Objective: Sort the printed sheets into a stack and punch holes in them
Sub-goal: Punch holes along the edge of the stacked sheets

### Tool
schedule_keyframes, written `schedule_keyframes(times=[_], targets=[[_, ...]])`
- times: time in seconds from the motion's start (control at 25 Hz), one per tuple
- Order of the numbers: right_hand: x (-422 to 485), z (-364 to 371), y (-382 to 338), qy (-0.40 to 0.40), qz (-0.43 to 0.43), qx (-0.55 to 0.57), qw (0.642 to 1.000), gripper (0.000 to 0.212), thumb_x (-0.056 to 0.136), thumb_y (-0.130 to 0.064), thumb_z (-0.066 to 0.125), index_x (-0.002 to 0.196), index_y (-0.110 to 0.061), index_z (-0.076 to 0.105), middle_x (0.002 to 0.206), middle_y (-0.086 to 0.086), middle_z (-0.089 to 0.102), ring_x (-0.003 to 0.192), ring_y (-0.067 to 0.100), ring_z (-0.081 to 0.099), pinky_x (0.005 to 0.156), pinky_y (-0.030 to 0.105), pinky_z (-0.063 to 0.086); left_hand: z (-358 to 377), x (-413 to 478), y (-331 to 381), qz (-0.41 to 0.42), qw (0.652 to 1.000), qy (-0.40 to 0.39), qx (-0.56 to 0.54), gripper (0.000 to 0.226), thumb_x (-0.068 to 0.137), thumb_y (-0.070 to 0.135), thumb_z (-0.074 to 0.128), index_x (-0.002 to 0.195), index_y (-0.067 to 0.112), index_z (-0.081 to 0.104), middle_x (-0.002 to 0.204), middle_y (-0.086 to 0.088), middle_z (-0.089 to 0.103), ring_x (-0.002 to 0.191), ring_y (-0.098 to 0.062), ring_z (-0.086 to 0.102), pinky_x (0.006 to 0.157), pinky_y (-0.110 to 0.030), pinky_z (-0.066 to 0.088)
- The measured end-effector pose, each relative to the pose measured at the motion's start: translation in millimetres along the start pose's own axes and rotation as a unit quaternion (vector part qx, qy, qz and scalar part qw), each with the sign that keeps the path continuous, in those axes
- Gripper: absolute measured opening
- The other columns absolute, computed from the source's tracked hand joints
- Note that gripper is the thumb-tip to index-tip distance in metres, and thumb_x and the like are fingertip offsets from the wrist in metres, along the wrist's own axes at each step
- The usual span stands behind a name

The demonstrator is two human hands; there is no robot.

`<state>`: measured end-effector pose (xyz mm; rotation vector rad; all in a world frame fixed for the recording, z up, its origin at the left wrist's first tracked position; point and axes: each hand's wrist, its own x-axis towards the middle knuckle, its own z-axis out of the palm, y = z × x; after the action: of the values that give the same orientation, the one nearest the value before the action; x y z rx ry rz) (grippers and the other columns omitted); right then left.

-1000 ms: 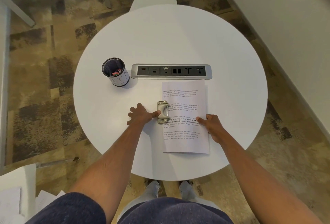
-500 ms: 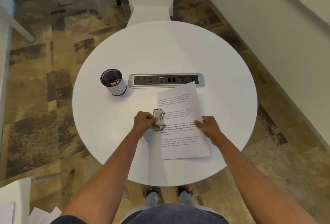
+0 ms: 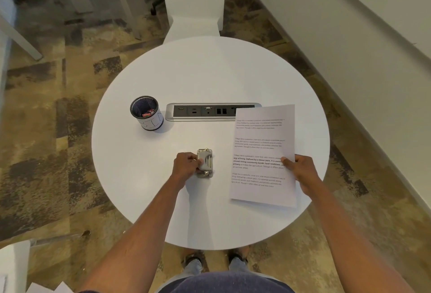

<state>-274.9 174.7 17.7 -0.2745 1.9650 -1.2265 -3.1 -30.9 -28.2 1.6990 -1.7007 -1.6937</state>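
Observation:
A stack of printed sheets [image 3: 262,143] lies at the right of the round white table [image 3: 210,71], its top corner over the end of the socket strip. My right hand [image 3: 297,167] pinches its right edge, thumb on the text. A small grey metal hole punch [image 3: 205,163] stands near the table's middle front, apart from the sheets. My left hand [image 3: 186,165] grips the punch from its left side.
A black mesh cup [image 3: 146,116] with a small red item inside stands at the left. A silver socket strip [image 3: 205,111] is set into the tabletop. A white chair [image 3: 193,0] is behind the table, a wall to the right, loose paper on the floor at bottom left [image 3: 53,288].
My right hand has pulled the sheets out of the punch and slid them to the right. My left hand has closed on the punch, which stays near the table's middle.

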Motion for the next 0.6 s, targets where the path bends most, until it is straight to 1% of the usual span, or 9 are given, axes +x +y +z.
schedule_keyframes(times=[0.12, 0.2, 0.24, 0.32, 0.4, 0.44, 0.52, 0.6], targets=[[-4, 0, 0, 0.003, 0.021, 0.019, 1.0, 0.011, 0.089, -0.011, 0.065, 0.097, -0.006, 0.07, 0.09, 0.009, 0.073, 0.072, 0.019, 0.071, 0.058, 0.028, 0.056, 0, 1, -8, 0.003, 0.998, -0.01, -0.055, 0.008, 0.076, 0.01, 0.073, 0.071, 0.014, 0.069, 0.078, -0.012, 0.066, 0.073, -0.023, 0.057, 0.069, -0.033, 0.044], [-6, 2, 2, 0.0, 0.026, 0.031, 0.999, 0.008, 0.089, -0.012, 0.065, 0.094, -0.008, 0.07, 0.089, 0.007, 0.073, 0.068, 0.016, 0.072, 0.056, 0.028, 0.056, -1, -1, -9, 0.007, 0.997, -0.013, -0.077, 0.004, 0.078, 0.008, 0.072, 0.076, 0.01, 0.07, 0.081, -0.014, 0.067, 0.074, -0.023, 0.059, 0.07, -0.033, 0.045], [-6, 4, 2, -0.002, 0.028, 0.034, 0.999, 0.007, 0.089, -0.012, 0.065, 0.093, -0.009, 0.07, 0.089, 0.007, 0.073, 0.069, 0.017, 0.071, 0.057, 0.029, 0.056, -2, -3, -9, 0.006, 0.996, -0.013, -0.087, 0.002, 0.079, 0.007, 0.072, 0.08, 0.008, 0.071, 0.082, -0.014, 0.068, 0.075, -0.023, 0.06, 0.07, -0.031, 0.047], [-6, 6, 3, -0.005, 0.03, 0.039, 0.999, 0.007, 0.089, -0.012, 0.065, 0.093, -0.01, 0.07, 0.091, 0.008, 0.073, 0.074, 0.021, 0.071, 0.061, 0.032, 0.056, -10, -8, -8, 0.006, 0.994, -0.011, -0.109, 0.01, 0.081, 0.007, 0.071, 0.089, 0.002, 0.07, 0.082, -0.013, 0.068, 0.071, -0.02, 0.062, 0.064, -0.023, 0.05], [-7, 8, 2, -0.006, 0.031, 0.043, 0.999, 0.006, 0.089, -0.012, 0.065, 0.092, -0.011, 0.07, 0.091, 0.008, 0.073, 0.076, 0.023, 0.07, 0.063, 0.033, 0.056, -23, -14, -6, 0.013, 0.992, -0.001, -0.123, 0.012, 0.082, 0.006, 0.07, 0.093, 0.001, 0.069, 0.075, -0.009, 0.068, 0.061, -0.011, 0.062, 0.053, -0.013, 0.047], [-7, 9, 2, -0.007, 0.031, 0.045, 0.998, 0.006, 0.089, -0.012, 0.065, 0.092, -0.011, 0.07, 0.091, 0.008, 0.073, 0.076, 0.023, 0.07, 0.063, 0.034, 0.056, -31, -16, -7, 0.016, 0.992, 0.006, -0.129, 0.012, 0.082, 0.006, 0.069, 0.094, 0.001, 0.069, 0.073, -0.007, 0.067, 0.056, -0.006, 0.062, 0.05, -0.011, 0.046], [-8, 11, 3, -0.007, 0.033, 0.048, 0.998, 0.006, 0.089, -0.012, 0.065, 0.093, -0.01, 0.069, 0.092, 0.008, 0.073, 0.078, 0.024, 0.07, 0.064, 0.034, 0.056, -51, -17, -10, 0.017, 0.99, 0.023, -0.138, 0.012, 0.083, 0.005, 0.068, 0.095, 0.003, 0.069, 0.072, -0.004, 0.066, 0.053, -0.002, 0.061, 0.05, -0.011, 0.046], [-8, 13, 5, -0.01, 0.033, 0.049, 0.998, 0.009, 0.089, -0.013, 0.066, 0.096, -0.009, 0.07, 0.093, 0.01, 0.073, 0.08, 0.026, 0.07, 0.065, 0.035, 0.056, -69, -17, -14, 0.018, 0.989, 0.038, -0.14, 0.012, 0.084, 0.005, 0.067, 0.096, 0.004, 0.068, 0.072, -0.003, 0.066, 0.058, -0.007, 0.061, 0.054, -0.015, 0.046]])
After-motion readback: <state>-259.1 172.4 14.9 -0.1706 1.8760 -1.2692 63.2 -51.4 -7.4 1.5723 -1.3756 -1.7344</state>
